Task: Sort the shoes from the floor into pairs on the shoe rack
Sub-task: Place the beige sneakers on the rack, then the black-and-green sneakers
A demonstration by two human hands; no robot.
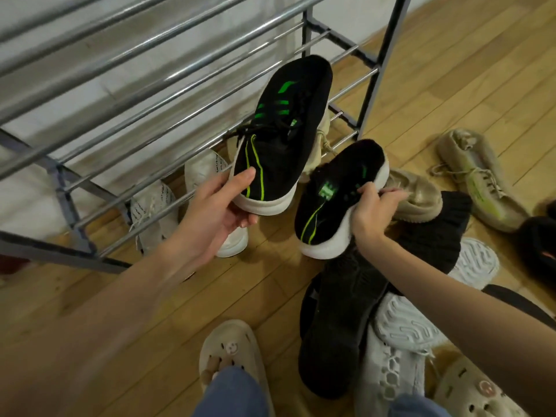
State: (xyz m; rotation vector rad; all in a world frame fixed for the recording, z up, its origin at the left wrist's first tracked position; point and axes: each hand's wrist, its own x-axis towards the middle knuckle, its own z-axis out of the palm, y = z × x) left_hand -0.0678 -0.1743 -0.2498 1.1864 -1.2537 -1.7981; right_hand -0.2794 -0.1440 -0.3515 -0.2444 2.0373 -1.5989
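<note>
Wooden plank floor (451, 85), metal shoe rack (180, 94) standing on it at left. Under the rack's lowest bars, a pair of white sneakers (156, 212) on the floor. To the right, scattered on the planks: beige sneaker (481, 182), tan shoe (418, 197), black knit shoe (337, 332) lying against a white shoe (394, 356) turned sole-up. Beige clogs (228, 350) near the bottom edge.

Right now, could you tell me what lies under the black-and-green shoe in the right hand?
Under that shoe lies a dark knit shoe on the wooden floor; the right hand and forearm cover part of it.
</note>
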